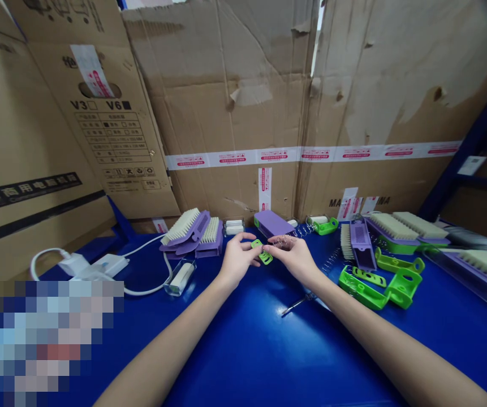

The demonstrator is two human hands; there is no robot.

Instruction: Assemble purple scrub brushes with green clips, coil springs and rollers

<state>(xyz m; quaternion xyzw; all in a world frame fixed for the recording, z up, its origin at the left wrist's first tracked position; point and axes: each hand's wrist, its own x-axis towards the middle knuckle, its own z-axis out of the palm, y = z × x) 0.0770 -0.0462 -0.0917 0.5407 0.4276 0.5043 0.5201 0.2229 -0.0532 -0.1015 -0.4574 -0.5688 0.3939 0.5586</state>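
Note:
My left hand [240, 259] pinches a small green slotted plate [264, 254] near the middle of the blue table. The fingertips of my right hand [292, 255] meet the plate's upper right side and are closed around a thin metal spring [283, 241]. Behind both hands lies a purple block [274, 223] with a green end. To the right of my right hand are a long spring [331, 261] and a purple brush piece [362, 243]. A screwdriver [296, 306] rests below my right forearm's near end.
Purple brushes [187, 229] sit left of centre, beside a clear case with a white roller [180, 278]. White cables and a power adapter [76, 264] lie left. Green parts [404, 287] and more brushes [393, 226] occupy the right. Cardboard [235, 124] stands behind.

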